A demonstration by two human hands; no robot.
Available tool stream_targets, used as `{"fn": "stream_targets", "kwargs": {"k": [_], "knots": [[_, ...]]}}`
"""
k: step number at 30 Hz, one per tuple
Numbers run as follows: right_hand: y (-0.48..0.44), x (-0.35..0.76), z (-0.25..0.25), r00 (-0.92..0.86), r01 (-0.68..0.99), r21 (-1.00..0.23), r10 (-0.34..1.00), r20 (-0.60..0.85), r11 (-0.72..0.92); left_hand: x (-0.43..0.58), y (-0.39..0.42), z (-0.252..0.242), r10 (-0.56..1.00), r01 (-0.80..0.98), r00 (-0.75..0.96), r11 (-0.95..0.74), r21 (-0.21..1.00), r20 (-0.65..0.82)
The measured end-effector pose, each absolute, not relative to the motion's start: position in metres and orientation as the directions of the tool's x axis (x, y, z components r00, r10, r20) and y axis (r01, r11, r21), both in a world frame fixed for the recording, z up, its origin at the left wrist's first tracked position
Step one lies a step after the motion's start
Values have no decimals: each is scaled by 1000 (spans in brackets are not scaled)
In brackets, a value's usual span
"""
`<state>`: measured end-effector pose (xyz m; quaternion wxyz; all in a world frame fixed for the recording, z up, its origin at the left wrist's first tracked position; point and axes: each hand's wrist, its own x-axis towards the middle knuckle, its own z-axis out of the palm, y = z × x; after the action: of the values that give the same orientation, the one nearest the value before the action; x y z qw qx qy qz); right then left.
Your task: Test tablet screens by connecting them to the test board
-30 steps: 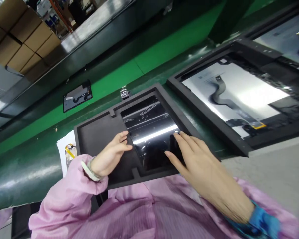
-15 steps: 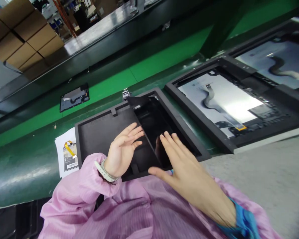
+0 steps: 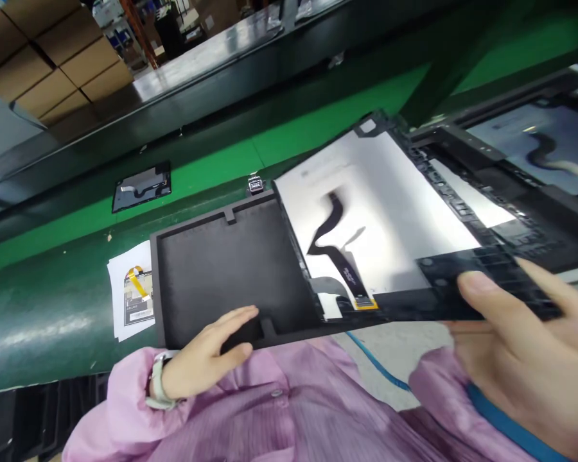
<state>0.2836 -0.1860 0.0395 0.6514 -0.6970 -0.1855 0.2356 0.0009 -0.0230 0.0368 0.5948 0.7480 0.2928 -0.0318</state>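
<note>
My right hand (image 3: 534, 346) grips a tablet screen panel (image 3: 390, 205) by its lower right corner, thumb on top. The panel is tilted, its silvery back facing me, with a black ribbon cable (image 3: 334, 256) lying across it. Beneath the panel's left side is a black tray (image 3: 231, 263), whose left part shows a bare dark floor. My left hand (image 3: 207, 356) is at the tray's near edge, fingers stretched out and holding nothing. The panel hides the tray's right part.
Another screen panel in a black tray (image 3: 534, 144) lies at the right. A smaller panel (image 3: 142, 187) rests on the green bench at the far left. Beside the tray are white sheets (image 3: 120, 321) with a part bearing an orange flex cable (image 3: 135, 282). Cardboard boxes (image 3: 52, 51) stand behind.
The dark panel that lay in the tray's right part is no longer visible there. My right hand has moved right and now holds a panel back side up. My left hand has drawn nearer me.
</note>
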Motion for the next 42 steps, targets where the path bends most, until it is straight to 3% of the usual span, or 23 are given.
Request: {"fn": "stream_targets", "kwargs": {"k": [1, 3, 8, 11, 14, 16, 18, 21, 24, 27, 29, 32, 34, 37, 42], "knots": [[-177, 277, 38, 816, -127, -992, 570, -99, 10, -9, -23, 32, 464, 477, 789, -47, 878, -404], [-156, 257, 31, 760, -247, -968, 629, -164, 46, -21, -21, 24, 599, 405, 699, 120, 907, -391], [-109, 192, -2, 377, -474, -878, 884, -275, -71, -32, -20, 11, 841, 76, 426, 336, 939, -335], [-96, 165, -20, 214, -493, -853, 927, -308, -170, -39, -19, 6, 885, 77, 288, 359, 930, -366], [-93, 160, -27, 95, -332, -907, 947, -305, -259, -53, -18, -2, 895, 135, 225, 362, 923, -384], [-94, 165, -29, 57, -65, -956, 955, -290, -287, -63, -19, -9, 895, 169, 219, 358, 918, -389], [-97, 169, -30, 77, 269, -927, 965, -251, -263, -68, -22, -15, 902, 253, 201, 330, 910, -383], [-102, 168, -35, 94, 678, -724, 992, -86, -127, -65, -30, -17, 950, 464, 142, 184, 866, -279], [-106, 165, -36, 29, 889, -458, 998, 53, -1, -59, -38, -8, 984, 590, 135, 13, 807, -114], [-111, 171, -25, -53, 976, -203, 989, 139, 81, -69, -30, 3, 991, 614, 128, -112, 781, 41], [-112, 180, -11, -150, 980, -99, 971, 186, 171, -89, -11, 3, 976, 654, 125, -217, 725, 180], [-104, 190, 19, -299, 948, -46, 930, 215, 315, -125, 36, -6, 906, 771, 239, -396, 498, 350], [-88, 189, 36, -339, 935, -46, 924, 179, 352, -143, 70, -15, 855, 763, 390, -508, 399, 341], [-48, 177, 47, -310, 944, -93, 948, 71, 316, -148, 110, -22, 795, 696, 512, -606, 385, 326], [16, 159, 18, -162, 937, -304, 985, 60, 173, -127, 146, -21, 858, 600, 375, -513, 615, 350]]}}
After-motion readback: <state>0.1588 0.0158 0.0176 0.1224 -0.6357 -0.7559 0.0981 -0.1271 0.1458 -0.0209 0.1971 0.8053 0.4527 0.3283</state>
